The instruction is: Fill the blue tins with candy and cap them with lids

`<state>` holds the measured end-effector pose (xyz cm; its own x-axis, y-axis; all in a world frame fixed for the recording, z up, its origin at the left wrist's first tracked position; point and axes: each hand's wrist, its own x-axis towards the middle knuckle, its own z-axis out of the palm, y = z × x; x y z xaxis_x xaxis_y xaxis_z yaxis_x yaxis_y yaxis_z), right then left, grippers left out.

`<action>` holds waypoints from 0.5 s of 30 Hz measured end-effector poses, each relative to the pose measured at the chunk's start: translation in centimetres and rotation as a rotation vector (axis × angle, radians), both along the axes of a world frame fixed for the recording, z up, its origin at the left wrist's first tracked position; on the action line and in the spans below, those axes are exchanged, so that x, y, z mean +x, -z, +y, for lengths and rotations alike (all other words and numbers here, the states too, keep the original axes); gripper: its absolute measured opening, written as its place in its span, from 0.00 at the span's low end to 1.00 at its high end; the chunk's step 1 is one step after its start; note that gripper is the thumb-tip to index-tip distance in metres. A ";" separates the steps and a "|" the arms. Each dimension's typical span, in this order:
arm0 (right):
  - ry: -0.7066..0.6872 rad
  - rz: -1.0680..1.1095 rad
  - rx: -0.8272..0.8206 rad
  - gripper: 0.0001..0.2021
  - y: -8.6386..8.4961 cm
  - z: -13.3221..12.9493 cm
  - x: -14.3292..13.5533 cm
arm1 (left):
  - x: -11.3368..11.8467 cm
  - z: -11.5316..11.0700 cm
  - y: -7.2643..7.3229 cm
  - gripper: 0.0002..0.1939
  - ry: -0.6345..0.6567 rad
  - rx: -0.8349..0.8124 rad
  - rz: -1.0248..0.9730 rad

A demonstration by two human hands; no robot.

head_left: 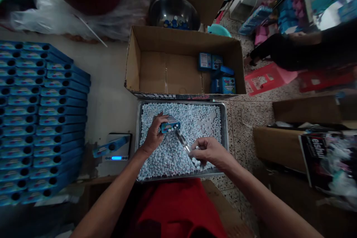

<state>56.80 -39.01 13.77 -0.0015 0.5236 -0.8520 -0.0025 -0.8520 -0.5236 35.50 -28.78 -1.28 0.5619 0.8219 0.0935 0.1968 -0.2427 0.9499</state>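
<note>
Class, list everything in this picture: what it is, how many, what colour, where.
Stacked boxes: many, blue, left
Scale: one, dark, lit blue display, left of tray
Box on scale: one, blue
Tray: one, grey metal, centre
Small pieces: countless, white and pale blue, in tray
Carton: one, brown, beyond tray
Boxes in carton: several, blue, right end
Metal bowl: one, silvery, behind carton
Plastic sheeting: clear, upper left
Stool: at least one, red, right
Other person: one, dark clothing, upper right
Held box: one, blue, left hand
Silvery tool: one, right hand
Left hand, right hand: over tray
</note>
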 end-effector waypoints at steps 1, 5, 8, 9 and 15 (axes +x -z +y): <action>0.007 0.006 -0.001 0.10 -0.2 -0.1 0.0 | -0.2 0.1 -0.2 0.19 0.008 -0.009 0.019; 0.007 0.065 -0.010 0.12 -0.4 -2.0 0.5 | -1.4 0.2 -1.8 0.16 -0.054 -0.130 0.171; -0.077 -0.047 0.021 0.10 1.4 -4.4 1.3 | -2.4 -0.1 -3.0 0.16 -0.105 -0.219 0.216; -0.143 -0.177 0.038 0.08 2.4 -5.2 1.7 | -2.8 -0.3 -3.2 0.16 -0.091 -0.249 0.210; -0.635 -1.034 0.080 0.12 9.0 -6.4 2.6 | -4.2 -1.4 -3.1 0.18 -0.229 -0.500 0.014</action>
<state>59.39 -45.36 4.78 0.3841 0.7277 -0.5682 0.8531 -0.5151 -0.0830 31.31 -30.21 1.84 0.3619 0.8657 -0.3458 0.2055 0.2877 0.9354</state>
